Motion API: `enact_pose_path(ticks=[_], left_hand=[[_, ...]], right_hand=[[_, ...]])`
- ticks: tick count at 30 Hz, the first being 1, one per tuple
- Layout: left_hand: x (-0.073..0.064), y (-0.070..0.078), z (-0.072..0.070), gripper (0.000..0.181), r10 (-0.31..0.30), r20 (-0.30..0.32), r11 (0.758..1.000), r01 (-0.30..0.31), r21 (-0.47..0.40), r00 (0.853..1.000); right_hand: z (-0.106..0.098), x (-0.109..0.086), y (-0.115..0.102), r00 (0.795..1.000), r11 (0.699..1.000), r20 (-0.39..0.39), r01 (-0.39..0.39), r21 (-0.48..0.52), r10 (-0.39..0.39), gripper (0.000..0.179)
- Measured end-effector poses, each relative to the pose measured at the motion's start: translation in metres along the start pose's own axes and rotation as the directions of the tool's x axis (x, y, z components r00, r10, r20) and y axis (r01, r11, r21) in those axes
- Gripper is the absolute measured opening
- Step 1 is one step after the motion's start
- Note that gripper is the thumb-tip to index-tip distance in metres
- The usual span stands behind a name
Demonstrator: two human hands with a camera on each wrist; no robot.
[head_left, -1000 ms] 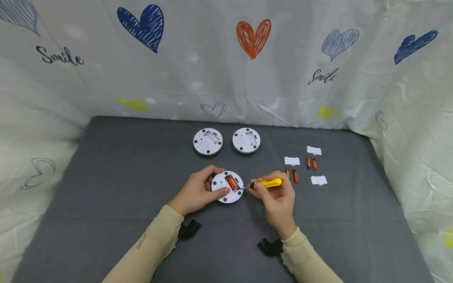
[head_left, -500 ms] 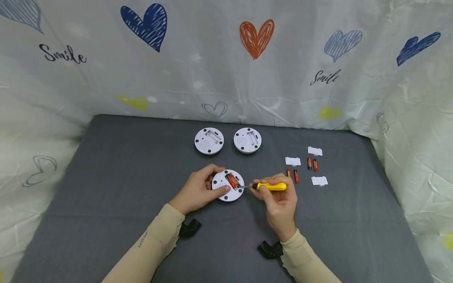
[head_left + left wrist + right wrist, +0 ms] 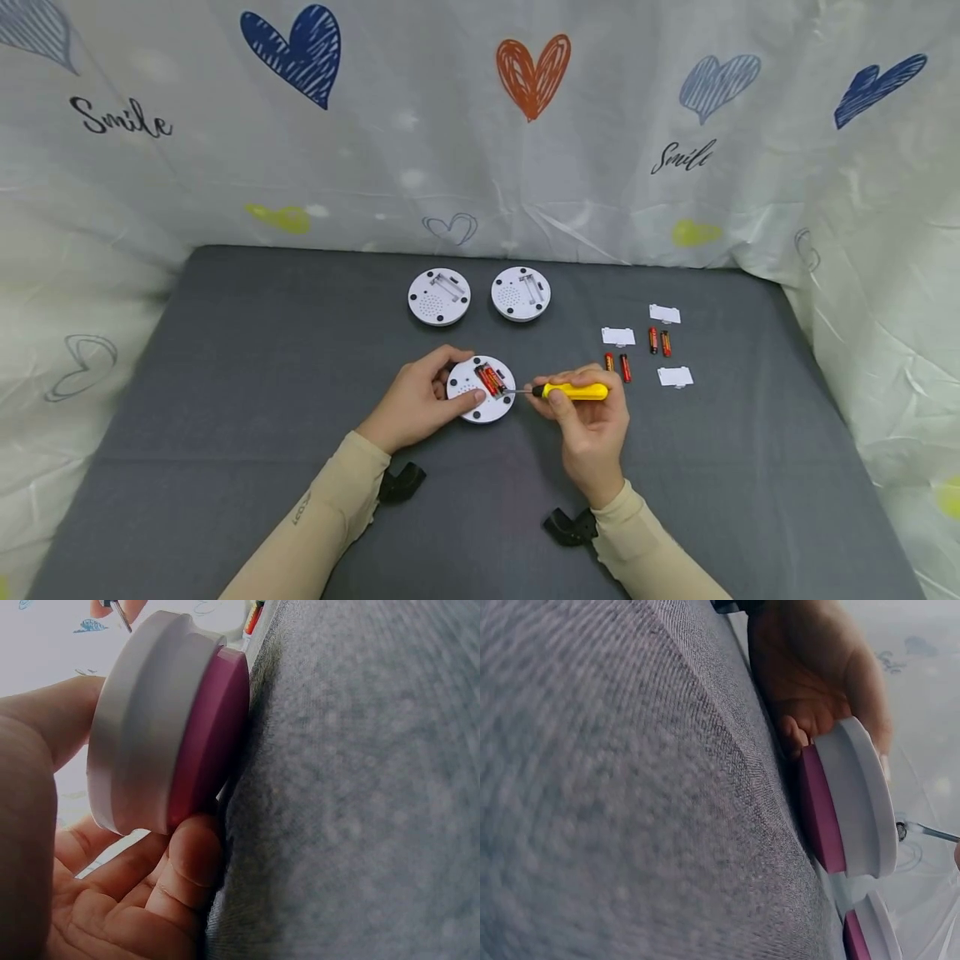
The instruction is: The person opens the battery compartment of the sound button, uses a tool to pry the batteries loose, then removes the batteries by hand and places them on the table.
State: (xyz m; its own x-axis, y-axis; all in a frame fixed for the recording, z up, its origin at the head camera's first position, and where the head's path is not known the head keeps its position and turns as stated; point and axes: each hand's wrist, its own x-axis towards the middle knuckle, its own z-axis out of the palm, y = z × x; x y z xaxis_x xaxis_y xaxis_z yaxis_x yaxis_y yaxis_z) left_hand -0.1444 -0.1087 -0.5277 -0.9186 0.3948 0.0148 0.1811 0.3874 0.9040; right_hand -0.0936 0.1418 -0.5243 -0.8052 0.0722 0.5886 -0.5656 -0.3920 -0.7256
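Observation:
My left hand point(image 3: 422, 393) holds a round white device point(image 3: 463, 405) face-down by its left side, thumb on top. Its pink side point(image 3: 217, 727) faces the table. Two red batteries point(image 3: 491, 380) lie side by side in its uncovered battery slot. In my right hand point(image 3: 595, 437) is a screwdriver with a yellow handle point(image 3: 581, 392), pinched between thumb and fingers. The metal shaft point(image 3: 934, 832) points left, its tip at the right end of the batteries in the head view. Whether the tip touches a battery or the slot's edge, I cannot tell.
Two similar white devices, a left one point(image 3: 432, 310) and a right one point(image 3: 513, 305), lie behind with bare battery slots. To the right are several loose red batteries point(image 3: 653, 340) and white covers, one point(image 3: 618, 337) nearest my right hand. A printed curtain point(image 3: 420, 150) borders the grey table point(image 3: 262, 350).
The screwdriver's handle has swung from a slight upward slant to nearly level, and my right hand shifted a little right. My left hand keeps its hold on the device.

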Motion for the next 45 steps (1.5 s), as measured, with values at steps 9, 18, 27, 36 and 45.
enact_pose_path(ticks=[9,18,27,36,45], left_hand=[[0.000,-0.004,0.000,0.049,0.020,-0.001,0.999,-0.020,-0.034,1.000],[0.000,-0.003,0.000,0.052,0.027,0.004,0.999,-0.027,-0.037,1.000],[0.001,-0.003,0.000,0.057,0.029,0.024,0.999,-0.029,-0.019,0.999],[0.001,-0.003,-0.001,0.060,0.050,0.020,0.999,-0.050,-0.018,0.999],[0.002,-0.005,0.001,0.058,0.063,0.020,0.998,-0.062,-0.013,0.998]], right_hand=[[-0.004,0.005,-0.002,1.000,1.000,-0.018,-0.009,-0.017,0.009,0.029],[-0.012,0.009,-0.006,1.000,0.997,-0.028,-0.004,-0.082,0.002,0.034],[-0.022,0.019,-0.013,0.992,0.972,-0.121,-0.047,-0.231,0.019,0.058],[-0.025,0.025,-0.016,0.974,0.925,-0.140,-0.212,-0.314,0.176,0.047],[-0.027,0.026,-0.011,0.908,0.736,-0.297,-0.414,-0.536,0.295,0.035]])
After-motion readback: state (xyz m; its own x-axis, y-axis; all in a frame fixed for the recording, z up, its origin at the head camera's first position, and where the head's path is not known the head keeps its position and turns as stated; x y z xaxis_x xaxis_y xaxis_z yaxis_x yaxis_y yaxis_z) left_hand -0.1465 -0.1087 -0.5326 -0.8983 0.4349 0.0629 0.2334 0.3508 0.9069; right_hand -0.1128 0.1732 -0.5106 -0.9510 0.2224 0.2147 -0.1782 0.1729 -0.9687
